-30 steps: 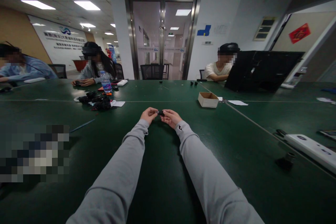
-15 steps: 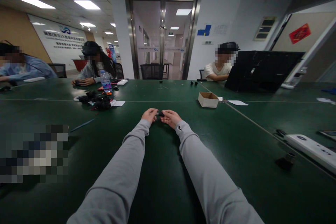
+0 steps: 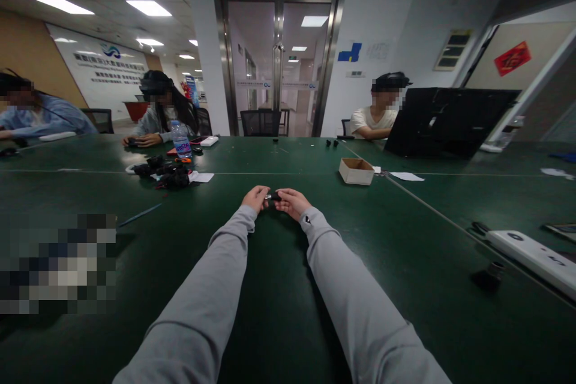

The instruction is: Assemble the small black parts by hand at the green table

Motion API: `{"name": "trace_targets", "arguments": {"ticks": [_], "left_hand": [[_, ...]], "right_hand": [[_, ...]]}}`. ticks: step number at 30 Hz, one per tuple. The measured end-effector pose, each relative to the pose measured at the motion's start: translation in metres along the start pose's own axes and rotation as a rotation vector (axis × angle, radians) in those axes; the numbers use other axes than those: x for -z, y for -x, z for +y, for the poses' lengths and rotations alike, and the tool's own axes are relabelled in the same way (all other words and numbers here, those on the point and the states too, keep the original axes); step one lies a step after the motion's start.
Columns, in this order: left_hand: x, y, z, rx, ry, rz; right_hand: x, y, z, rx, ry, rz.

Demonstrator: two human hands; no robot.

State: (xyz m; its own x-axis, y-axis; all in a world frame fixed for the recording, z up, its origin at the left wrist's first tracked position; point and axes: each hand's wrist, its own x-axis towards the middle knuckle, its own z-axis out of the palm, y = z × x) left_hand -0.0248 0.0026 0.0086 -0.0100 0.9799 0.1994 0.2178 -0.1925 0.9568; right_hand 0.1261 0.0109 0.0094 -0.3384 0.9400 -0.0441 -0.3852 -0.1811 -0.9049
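While both my arms reach forward in grey sleeves, my left hand (image 3: 255, 198) and my right hand (image 3: 292, 201) meet low over the green bench (image 3: 279, 312), fingertips facing. Between them sits a small black part (image 3: 273, 196), pinched from either side; each grip is closed on one end of it, fingers curled tight. The part is too small to make out further.

Beyond my hands, to the right, an open cardboard box (image 3: 356, 170) stands on the bench, a sheet of paper (image 3: 407, 176) just past it. To the left lies a heap of black parts (image 3: 167, 174), with a water bottle (image 3: 180, 140) behind. A white device (image 3: 533, 255) rests at the right edge. Three other people sit at the far side.
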Motion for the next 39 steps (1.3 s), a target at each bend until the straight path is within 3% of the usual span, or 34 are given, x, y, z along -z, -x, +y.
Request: {"name": "trace_targets", "arguments": {"ticks": [3,15,20,24,28,32,39], "left_hand": [[0.0006,-0.0002,-0.0005,-0.037,0.006,0.002],[0.0015,-0.0035,-0.0018,0.029,-0.060,0.014],[0.0007,-0.0036,-0.0013,0.117,-0.013,-0.004],[0.0007,-0.0018,0.0017,0.038,-0.010,-0.001],[0.0011,-0.0021,0.0017,0.094,0.000,0.006],[0.0012,-0.0028,0.0005,0.018,-0.019,-0.004],[0.0022,-0.0012,0.0037,0.058,-0.030,-0.019]], "right_hand": [[-0.0002,0.0002,-0.0004,-0.001,-0.009,0.003],[-0.0020,0.0023,-0.0022,-0.014,0.005,0.002],[-0.0031,0.0022,-0.0021,-0.011,0.003,0.013],[-0.0039,0.0025,-0.0025,-0.013,-0.003,0.020],[-0.0049,0.0040,-0.0039,-0.020,0.005,0.013],[-0.0050,0.0049,-0.0046,-0.021,0.010,0.010],[-0.0028,0.0024,-0.0029,-0.017,0.008,-0.008]]}}
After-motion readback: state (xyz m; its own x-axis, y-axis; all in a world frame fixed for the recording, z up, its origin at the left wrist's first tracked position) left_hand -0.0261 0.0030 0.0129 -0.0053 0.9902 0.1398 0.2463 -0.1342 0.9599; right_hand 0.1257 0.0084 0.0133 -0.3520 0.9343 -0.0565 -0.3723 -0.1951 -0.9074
